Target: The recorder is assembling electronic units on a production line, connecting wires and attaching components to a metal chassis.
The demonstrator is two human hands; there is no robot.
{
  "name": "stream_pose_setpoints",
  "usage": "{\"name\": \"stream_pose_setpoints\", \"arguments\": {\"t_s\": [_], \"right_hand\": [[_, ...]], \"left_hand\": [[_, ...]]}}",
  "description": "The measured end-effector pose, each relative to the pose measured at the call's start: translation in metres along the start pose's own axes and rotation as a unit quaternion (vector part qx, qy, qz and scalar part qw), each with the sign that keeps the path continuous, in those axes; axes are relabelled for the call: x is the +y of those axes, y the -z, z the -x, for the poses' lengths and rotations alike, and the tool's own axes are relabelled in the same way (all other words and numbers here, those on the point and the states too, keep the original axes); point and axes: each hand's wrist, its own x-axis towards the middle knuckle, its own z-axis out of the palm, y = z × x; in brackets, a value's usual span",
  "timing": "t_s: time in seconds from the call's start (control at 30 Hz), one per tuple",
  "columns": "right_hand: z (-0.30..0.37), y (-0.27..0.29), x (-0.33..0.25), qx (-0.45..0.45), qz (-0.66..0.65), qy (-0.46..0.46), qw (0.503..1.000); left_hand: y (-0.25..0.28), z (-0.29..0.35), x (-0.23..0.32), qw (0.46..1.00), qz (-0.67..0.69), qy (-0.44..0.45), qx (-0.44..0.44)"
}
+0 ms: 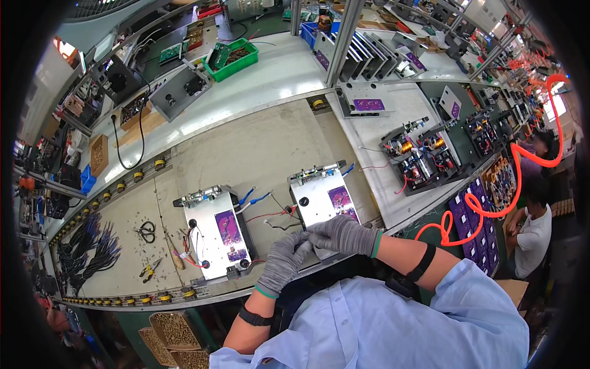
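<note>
My left hand (286, 262) and my right hand (343, 236), both in grey knit gloves, meet at the near left corner of a silver metal-cased unit (311, 200). Their fingers are bent and pressed together; what they pinch is too small or hidden to make out. Over the unit's near edge lies part of my right hand. Its top carries a purple label, and red, black and blue-tipped wires (275, 214) stick out on its left. A second, similar unit (212, 237) rests to the left of my hands.
Bundled dark cables (98, 249), yellow-handled pliers (150, 269) and black cable loops (146, 232) lie at the left. Farther right stand units with copper coils (418, 157) and upright metal panels (365, 56). An orange coiled hose (473, 206) hangs at the right, near a seated person (533, 237).
</note>
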Motion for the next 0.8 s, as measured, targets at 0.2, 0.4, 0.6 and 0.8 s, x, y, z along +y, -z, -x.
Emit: {"name": "stream_pose_setpoints", "arguments": {"t_s": [0.2,0.4,0.6,0.8], "right_hand": [[-0.010,0.000,-0.018,-0.075,0.144,-0.004,0.987],[-0.014,-0.013,-0.005,-0.045,0.118,0.034,0.991],[0.006,0.040,-0.006,0.112,-0.023,-0.039,0.993],[0.037,0.030,0.009,0.105,-0.091,-0.135,0.981]], "left_hand": [[0.002,0.006,-0.016,0.997,-0.064,-0.033,0.003],[0.009,0.013,-0.026,0.996,0.035,0.073,-0.032],[0.020,0.015,-0.054,0.973,0.129,0.191,0.002],[0.008,-0.001,-0.078,0.997,-0.028,0.075,0.017]]}}
